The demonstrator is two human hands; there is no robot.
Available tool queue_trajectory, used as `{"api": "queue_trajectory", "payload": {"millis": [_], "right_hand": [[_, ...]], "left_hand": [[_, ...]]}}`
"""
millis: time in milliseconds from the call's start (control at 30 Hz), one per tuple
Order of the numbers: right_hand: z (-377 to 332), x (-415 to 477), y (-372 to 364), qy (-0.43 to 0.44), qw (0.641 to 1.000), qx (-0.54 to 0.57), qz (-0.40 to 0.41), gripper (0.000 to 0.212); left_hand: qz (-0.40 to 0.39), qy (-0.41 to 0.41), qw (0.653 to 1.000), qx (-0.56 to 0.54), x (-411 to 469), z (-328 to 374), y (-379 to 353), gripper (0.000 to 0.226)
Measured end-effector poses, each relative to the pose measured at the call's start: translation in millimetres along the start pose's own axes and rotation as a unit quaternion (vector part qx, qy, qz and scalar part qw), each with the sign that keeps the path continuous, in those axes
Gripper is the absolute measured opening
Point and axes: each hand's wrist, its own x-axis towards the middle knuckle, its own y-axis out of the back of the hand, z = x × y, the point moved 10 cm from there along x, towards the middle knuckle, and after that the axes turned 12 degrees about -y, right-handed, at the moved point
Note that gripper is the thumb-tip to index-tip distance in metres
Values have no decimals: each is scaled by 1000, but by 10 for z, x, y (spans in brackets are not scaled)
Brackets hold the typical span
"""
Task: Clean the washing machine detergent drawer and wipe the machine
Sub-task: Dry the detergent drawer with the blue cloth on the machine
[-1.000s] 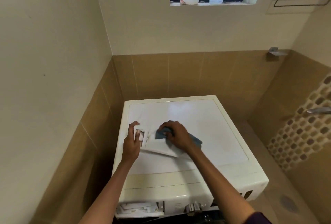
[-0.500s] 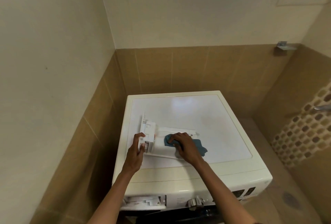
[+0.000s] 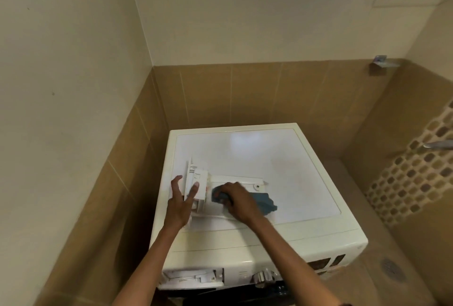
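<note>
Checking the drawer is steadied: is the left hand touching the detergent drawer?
Touching. The head view shows the left hand with a finger laid across the detergent drawer's front panel.

My left hand [image 3: 180, 204] rests with fingers spread against the end of the white plastic detergent drawer [image 3: 215, 191], which lies on the flat top of the white washing machine [image 3: 282, 166]; my right hand [image 3: 239, 201] presses a crumpled blue cloth [image 3: 263, 201] into the drawer's tray; below, the empty drawer slot [image 3: 193, 277] gapes beside a silver dial [image 3: 263, 277].
</note>
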Motion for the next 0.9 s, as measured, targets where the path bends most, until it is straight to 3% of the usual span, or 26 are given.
{"api": "queue_trajectory", "payload": {"millis": [100,233,367,500,700,900], "right_hand": [[-166,139,-170,-13,999,26,-14,32],[10,97,-56,-8,998,66,-6,31],[637,-57,356,-76,994,63,52,27],[928,-50,529,-144,989,8,37,29],[251,213,64,-81,997,21,2,32],[118,309,-121,-32,999,44,1,31]], "left_hand": [[-47,100,992,67,108,-64,-31,64],[-65,155,977,128,186,-125,-10,85],[-35,145,974,171,195,-127,48,88],[-28,136,977,163,214,-115,26,85],[-91,111,964,226,454,43,-108,84],[-60,102,965,233,455,39,-55,88]]}}
